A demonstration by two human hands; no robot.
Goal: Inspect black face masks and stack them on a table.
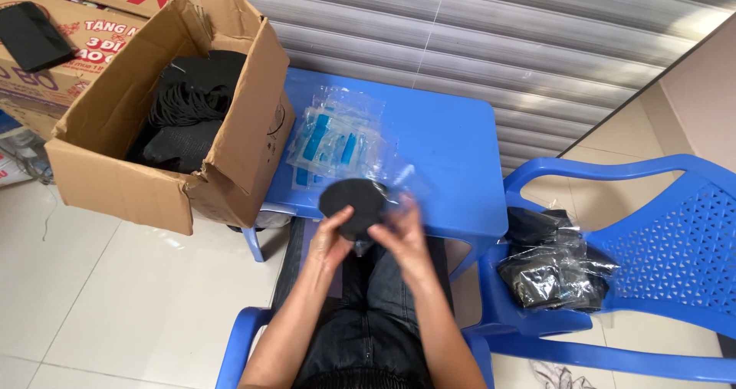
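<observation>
Both of my hands hold a round black fabric piece (353,203) over my lap, just in front of the blue plastic table (452,151). My left hand (330,243) grips its lower left edge. My right hand (400,232) holds its right side together with a clear plastic bag (395,193) that partly wraps it. A pile of clear plastic bags with blue strips (337,140) lies on the table just beyond my hands.
An open cardboard box (230,167) with black fabric pieces and cords stands at the table's left end. A blue plastic chair (659,228) on the right carries several bagged black pieces (552,270). More printed cartons stand at the far left. A ribbed metal shutter is behind.
</observation>
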